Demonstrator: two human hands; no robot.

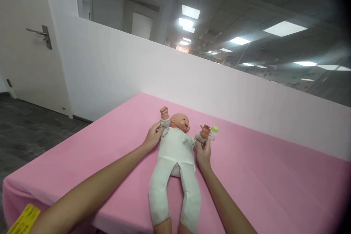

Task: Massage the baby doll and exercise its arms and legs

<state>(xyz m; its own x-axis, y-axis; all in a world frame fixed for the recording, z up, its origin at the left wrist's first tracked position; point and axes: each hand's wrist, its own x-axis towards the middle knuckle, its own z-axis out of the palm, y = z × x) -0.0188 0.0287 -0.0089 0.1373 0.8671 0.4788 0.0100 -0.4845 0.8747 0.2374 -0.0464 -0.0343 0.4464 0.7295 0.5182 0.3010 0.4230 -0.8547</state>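
A baby doll [177, 146] in a white cloth suit lies on its back on a pink-covered table [260, 175], its head toward the wall and its face turned to the right. My left hand [153, 136] is closed around the doll's arm on the left side, near the sleeve end. On the other side, my right hand [203, 153] grips the doll's other sleeved arm below its open palm. Both doll arms are bent upward. Just behind the doll's right-side hand stands a small bottle [213, 133] with a green cap, partly hidden.
A low white wall [219, 91] runs along the table's far edge. At the left are a closed door [30, 44] with a metal handle and a dark floor [24, 128]. Something yellow with print [26, 219] shows by my left forearm.
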